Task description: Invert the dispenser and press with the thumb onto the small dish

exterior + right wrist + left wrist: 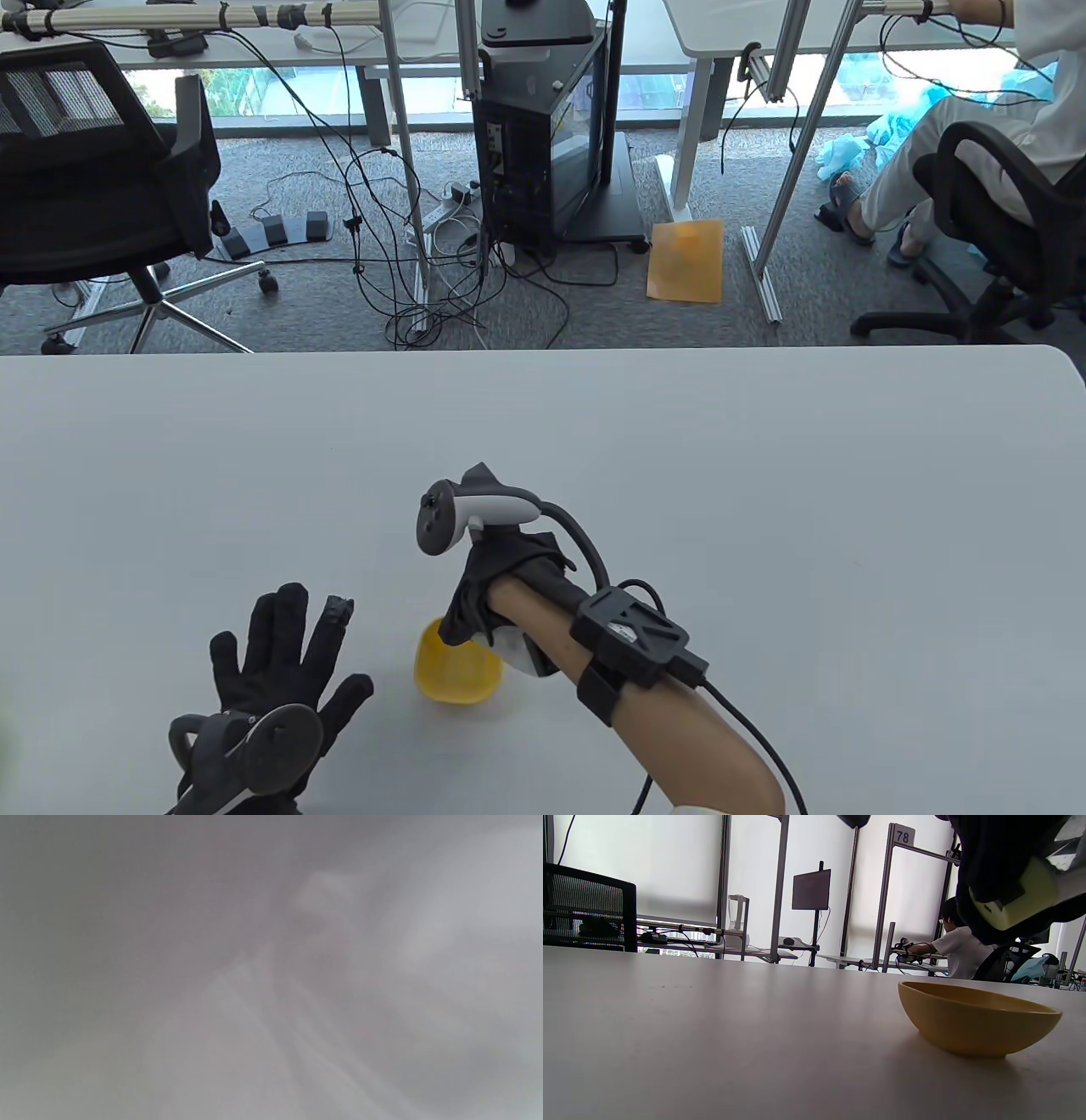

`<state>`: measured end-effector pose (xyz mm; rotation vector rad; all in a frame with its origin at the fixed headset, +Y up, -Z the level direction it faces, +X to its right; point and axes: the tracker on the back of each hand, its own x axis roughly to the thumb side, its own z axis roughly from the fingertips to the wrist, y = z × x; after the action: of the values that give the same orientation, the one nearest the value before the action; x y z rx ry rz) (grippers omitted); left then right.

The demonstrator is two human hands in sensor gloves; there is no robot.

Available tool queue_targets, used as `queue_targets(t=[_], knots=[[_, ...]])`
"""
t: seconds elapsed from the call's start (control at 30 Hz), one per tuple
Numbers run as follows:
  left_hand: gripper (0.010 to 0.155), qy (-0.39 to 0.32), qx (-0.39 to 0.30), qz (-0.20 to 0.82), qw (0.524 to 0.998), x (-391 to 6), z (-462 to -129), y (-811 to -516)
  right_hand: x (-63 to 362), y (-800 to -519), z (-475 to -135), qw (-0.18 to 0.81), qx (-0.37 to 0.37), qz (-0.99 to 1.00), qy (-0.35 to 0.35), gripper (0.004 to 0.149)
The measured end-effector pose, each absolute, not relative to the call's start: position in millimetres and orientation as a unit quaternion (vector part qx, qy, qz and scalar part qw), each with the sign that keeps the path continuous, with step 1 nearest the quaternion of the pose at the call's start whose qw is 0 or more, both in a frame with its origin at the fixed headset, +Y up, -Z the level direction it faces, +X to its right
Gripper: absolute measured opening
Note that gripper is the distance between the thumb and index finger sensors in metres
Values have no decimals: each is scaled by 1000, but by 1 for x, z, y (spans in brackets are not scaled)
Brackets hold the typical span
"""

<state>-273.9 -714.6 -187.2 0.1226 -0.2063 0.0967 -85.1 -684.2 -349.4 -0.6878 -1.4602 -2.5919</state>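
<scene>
The left hand (276,671) rests with fingers spread, while the right hand (496,594) grips the pale dispenser (1014,902), which should stay centred above the yellow dish (975,1018).

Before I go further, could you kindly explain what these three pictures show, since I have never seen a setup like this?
No robot here: a person wears black sensor gloves with a tracker strapped to the back of each hand. The table view looks down at the grey table. The left hand lies spread and holds nothing. The right hand holds a pale dispenser over the yellow dish. The left wrist view, taken low by the tabletop, shows the dish from the side with the dispenser above it, apart from it. The right wrist view is only grey blur. Whether anything has come out, I cannot tell.
</scene>
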Motion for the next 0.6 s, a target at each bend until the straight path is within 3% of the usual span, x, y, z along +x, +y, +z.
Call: queue_targets(t=[0.17, 0.6], knots=[[78, -103, 58, 49, 992, -274, -187, -715, -108, -705, -342, 111, -237, -833, -487, 81], [79, -114, 41, 38, 992, -268, -187, -718, -105, -707, -331, 137, -244, -842, -462, 81]])
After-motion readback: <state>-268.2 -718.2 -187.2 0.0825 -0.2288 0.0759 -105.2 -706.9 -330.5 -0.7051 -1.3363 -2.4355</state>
